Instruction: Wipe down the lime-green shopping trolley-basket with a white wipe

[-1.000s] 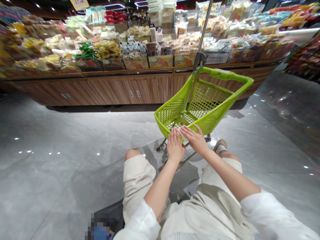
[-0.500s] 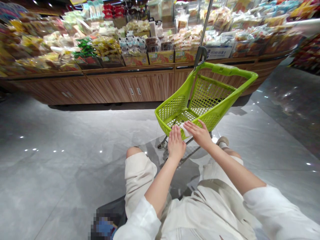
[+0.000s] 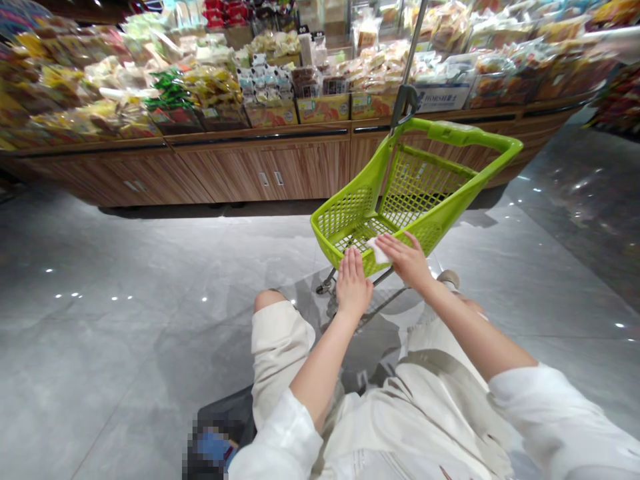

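A lime-green plastic shopping cart [image 3: 440, 213] with a lattice basket stands in front of me, its near rim between my knees. My left hand [image 3: 354, 287] lies against the near corner of that rim, fingers stretched out and holding nothing. To its right, my right hand [image 3: 405, 259] presses a small white wipe [image 3: 379, 251] onto the rim under its fingers. Part of the wipe sticks out at the left of the fingertips; the rest is hidden beneath the hand.
Beyond the cart runs a wooden display counter [image 3: 240, 167] stacked with packaged snacks [image 3: 213, 90]. A grey metal pole [image 3: 415, 47] rises by the cart's handle. Glossy grey floor tiles [image 3: 125, 347] spread around. A dark bag-like object [image 3: 227, 413], partly pixelated, sits at my lower left.
My right hand has slid slightly right and up along the rim with the wipe, widening its gap from my left hand. My left hand stays almost in place.
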Tool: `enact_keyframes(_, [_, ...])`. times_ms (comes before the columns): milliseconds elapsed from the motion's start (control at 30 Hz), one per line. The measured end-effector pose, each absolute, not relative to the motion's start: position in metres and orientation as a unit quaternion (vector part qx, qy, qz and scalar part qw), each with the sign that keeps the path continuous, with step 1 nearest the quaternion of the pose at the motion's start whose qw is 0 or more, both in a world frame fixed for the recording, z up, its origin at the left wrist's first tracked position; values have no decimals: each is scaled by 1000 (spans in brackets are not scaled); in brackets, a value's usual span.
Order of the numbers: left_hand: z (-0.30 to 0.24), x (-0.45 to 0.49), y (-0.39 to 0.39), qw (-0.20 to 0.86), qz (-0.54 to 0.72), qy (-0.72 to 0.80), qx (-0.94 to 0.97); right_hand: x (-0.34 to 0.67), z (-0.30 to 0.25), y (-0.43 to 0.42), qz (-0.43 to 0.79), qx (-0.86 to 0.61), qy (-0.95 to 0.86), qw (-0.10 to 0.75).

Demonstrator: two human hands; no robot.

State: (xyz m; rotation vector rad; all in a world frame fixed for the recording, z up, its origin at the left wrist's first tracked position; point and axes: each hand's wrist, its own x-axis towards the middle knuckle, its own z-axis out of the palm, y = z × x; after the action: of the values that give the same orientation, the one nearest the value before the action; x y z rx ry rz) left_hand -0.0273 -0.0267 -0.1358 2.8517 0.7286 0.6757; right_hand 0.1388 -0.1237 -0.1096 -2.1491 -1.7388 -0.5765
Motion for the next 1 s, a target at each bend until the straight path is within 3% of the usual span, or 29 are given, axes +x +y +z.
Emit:
enact_keyframes(167, [-136,-27,-29,66,230,240,941,157,-110,-125,-235,-815,-496,186])
enact_keyframes(400, [-136,-27,-27,59,226,245,941,116,-108,-116,-181,-720,-655,140])
enact_keyframes(633, [-136,-24,-32,63,233,246,939,153,-110,-121,-232,-815,-496,190])
enact_keyframes(800, [-137,-24,-30,70,231,250,938,99,-117,-111,-199,-733,-632,153])
enact_keyframes(1000, [-137,-27,-28,57,234,241,940,173,-103,-135,-225,-790,-543,173])
